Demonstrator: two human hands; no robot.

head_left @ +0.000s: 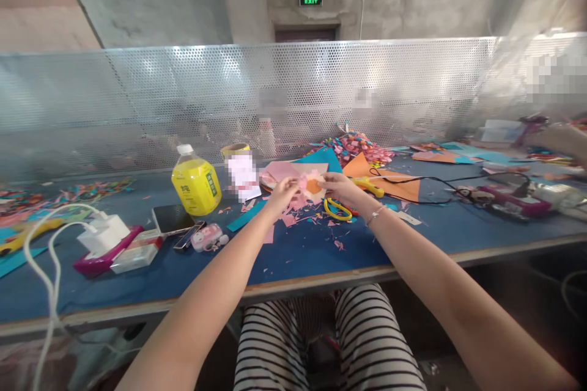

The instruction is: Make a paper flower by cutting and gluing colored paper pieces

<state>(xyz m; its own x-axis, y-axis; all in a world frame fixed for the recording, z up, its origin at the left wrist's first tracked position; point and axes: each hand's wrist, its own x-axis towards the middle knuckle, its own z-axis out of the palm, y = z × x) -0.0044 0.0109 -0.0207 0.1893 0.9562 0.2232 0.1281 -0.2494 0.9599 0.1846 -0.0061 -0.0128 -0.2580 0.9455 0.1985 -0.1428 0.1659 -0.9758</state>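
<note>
Both my hands meet over the blue table [298,253] at a small paper craft piece [310,186], pink with an orange centre. My left hand [283,191] pinches its left side with the fingers closed. My right hand [338,186] pinches its right edge; a thin bracelet sits on that wrist. Pink paper scraps [293,215] lie under the hands. Yellow-handled scissors [338,210] rest just below my right hand.
A yellow drink bottle [195,182], a phone [172,218], a white charger with cable [101,234] and a small pink device [207,237] lie left. Coloured paper sheets [389,180], a yellow glue gun [368,186] and black cord lie right. A perforated metal screen [293,91] backs the table.
</note>
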